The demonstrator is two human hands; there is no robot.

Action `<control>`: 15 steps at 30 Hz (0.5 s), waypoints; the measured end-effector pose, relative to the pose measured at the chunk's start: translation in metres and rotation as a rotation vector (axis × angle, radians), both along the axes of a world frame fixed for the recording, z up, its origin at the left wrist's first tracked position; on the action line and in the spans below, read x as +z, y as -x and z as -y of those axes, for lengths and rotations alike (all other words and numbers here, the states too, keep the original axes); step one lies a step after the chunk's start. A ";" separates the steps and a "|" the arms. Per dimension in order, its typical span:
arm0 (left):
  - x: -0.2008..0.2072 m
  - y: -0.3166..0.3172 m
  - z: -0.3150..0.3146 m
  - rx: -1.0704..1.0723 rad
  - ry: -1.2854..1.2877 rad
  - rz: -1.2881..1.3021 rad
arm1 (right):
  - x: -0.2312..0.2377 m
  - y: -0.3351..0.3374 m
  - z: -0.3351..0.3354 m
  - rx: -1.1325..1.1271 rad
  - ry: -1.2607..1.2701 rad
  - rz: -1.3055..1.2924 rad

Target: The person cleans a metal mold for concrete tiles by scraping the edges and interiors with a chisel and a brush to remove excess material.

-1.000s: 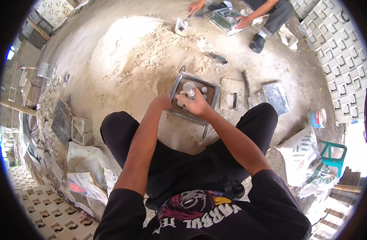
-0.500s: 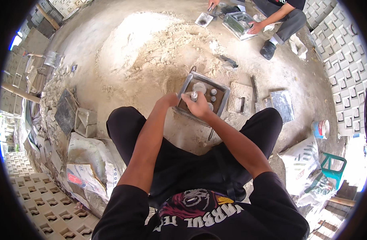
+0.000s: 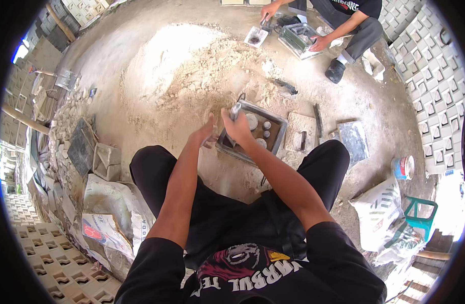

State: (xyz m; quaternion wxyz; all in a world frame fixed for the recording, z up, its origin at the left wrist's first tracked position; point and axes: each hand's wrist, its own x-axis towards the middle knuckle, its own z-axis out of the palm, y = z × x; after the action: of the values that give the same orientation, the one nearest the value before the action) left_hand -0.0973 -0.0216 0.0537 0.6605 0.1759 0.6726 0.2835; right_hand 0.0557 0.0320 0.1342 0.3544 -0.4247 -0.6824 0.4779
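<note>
A rectangular metal-edged mould box [image 3: 268, 111] lies on the ground between my knees. On its brown inner face are raised round discs, a large pale one [image 3: 252, 121] and two small ones [image 3: 266, 124] among them. My right hand [image 3: 236, 129] is closed around a short silvery-grey tool [image 3: 235, 110] over the box's left side; the tool's lower part is hidden by the hand. Just left of the box, my left hand [image 3: 207, 133] is held up with its fingers apart and nothing visible in it.
Sandy powder [image 3: 182, 61] is heaped ahead. Right of the box lie a square board with a handle [image 3: 299, 134], a dark bar [image 3: 317, 120] and a grey slab [image 3: 353, 139]. A co-worker's hand [image 3: 319, 43] touches another box [image 3: 298, 39]. Sacks [image 3: 377, 210] stand near my right.
My right hand has moved left with the tool, from the box's middle toward its left edge. My left hand has drawn away to the left and its fingers have spread.
</note>
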 end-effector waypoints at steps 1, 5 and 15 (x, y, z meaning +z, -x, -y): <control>0.005 -0.002 -0.003 0.017 -0.004 0.002 | 0.000 -0.002 -0.003 -0.019 0.019 -0.009; 0.005 -0.004 0.005 0.108 -0.020 0.000 | 0.003 -0.003 0.002 0.047 0.055 -0.024; -0.024 -0.018 -0.016 -0.091 -0.233 -0.541 | 0.062 -0.027 -0.067 0.065 0.485 -0.514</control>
State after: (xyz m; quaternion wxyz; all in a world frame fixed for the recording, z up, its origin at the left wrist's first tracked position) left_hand -0.0791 -0.0058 0.0301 0.4446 0.3498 0.7786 0.2715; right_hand 0.0822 0.0991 0.1965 0.3880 -0.3405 -0.4507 0.7283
